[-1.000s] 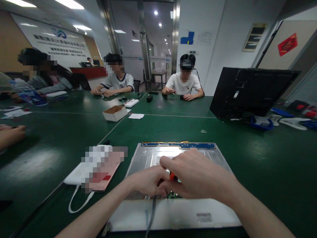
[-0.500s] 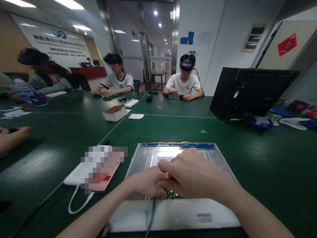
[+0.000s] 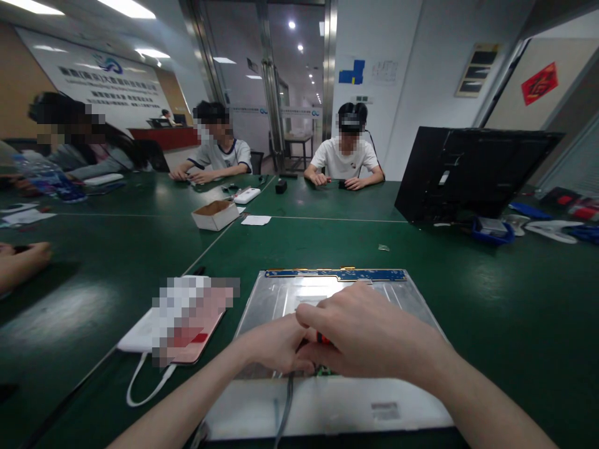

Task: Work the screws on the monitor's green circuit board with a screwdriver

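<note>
A flat metal-backed display panel lies in front of me, with a blue circuit strip along its far edge and a white band along its near side. Over its middle, my right hand is closed around a tool with a red-and-black handle, most of which the hand covers. My left hand meets it from the left, fingers curled in close to a small green circuit board. What those fingers hold is hidden. A dark cable runs from beneath them toward me.
Left of the panel lie a white device and a pink phone with a white cable. Farther off are an open cardboard box and a black monitor. Several people sit around the green table; one person's hand rests at the left.
My right hand has shifted and turned slightly, showing more of the red-and-black handle. Less of the green circuit board shows. The panel stays in place.
</note>
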Motion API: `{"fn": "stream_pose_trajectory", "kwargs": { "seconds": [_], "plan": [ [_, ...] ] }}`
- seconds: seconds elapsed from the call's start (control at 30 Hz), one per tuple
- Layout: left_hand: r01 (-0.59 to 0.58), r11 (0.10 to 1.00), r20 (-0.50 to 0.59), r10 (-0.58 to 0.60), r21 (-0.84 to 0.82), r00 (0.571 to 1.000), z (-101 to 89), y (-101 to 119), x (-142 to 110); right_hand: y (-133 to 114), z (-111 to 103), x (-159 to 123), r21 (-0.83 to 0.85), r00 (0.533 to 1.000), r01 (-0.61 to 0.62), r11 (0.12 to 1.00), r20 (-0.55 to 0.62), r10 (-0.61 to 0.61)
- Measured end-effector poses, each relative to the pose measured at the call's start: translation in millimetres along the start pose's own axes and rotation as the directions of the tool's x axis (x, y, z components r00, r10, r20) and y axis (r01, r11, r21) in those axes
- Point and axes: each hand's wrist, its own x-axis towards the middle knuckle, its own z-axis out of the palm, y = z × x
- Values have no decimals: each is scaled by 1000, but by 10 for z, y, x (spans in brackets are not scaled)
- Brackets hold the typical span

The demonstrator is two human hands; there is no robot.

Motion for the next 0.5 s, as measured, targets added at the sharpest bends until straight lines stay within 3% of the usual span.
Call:
{"fn": "stream_pose_trajectory", "kwargs": {
  "seconds": [0.13, 0.37, 0.5],
  "plan": [
    [50, 998, 23, -49, -29, 999, 35, -47, 17, -14, -33, -5, -4, 999, 0, 1000, 42, 0],
    [28, 1000, 25, -28, -8, 999, 18, -19, 19, -17, -56, -30, 40, 998, 42, 998, 50, -44],
    [-7, 1000, 14, 7, 16, 1000, 17, -15, 9, -4, -20, -19, 26, 999, -17, 1000, 50, 16]
  ]
}}
